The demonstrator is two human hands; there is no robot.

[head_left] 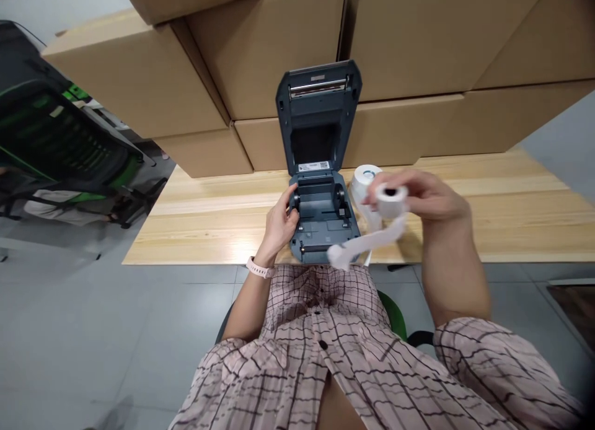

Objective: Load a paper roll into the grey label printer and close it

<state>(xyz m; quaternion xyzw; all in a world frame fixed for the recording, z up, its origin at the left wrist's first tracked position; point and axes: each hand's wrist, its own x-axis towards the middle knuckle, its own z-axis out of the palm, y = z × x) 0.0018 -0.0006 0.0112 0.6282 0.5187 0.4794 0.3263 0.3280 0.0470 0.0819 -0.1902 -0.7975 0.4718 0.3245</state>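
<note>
A dark grey label printer (320, 222) stands at the near edge of a wooden table (511, 225), its lid (318, 117) swung up and the roll bay bare. My left hand (280, 222) grips the printer's left side, fingers curled on the roll holder. Just right of the printer, my right hand (418, 194) pinches a small white paper roll (391, 201). A loose strip (360, 244) trails from the small roll down toward the table's edge. A second white roll (363, 179) stands on the table behind it.
Large cardboard boxes (279, 52) are stacked along the table's far side, right behind the printer lid. A black and green chair (60, 139) stands on the grey tiled floor at the left. A green chair edge (393, 312) shows under me.
</note>
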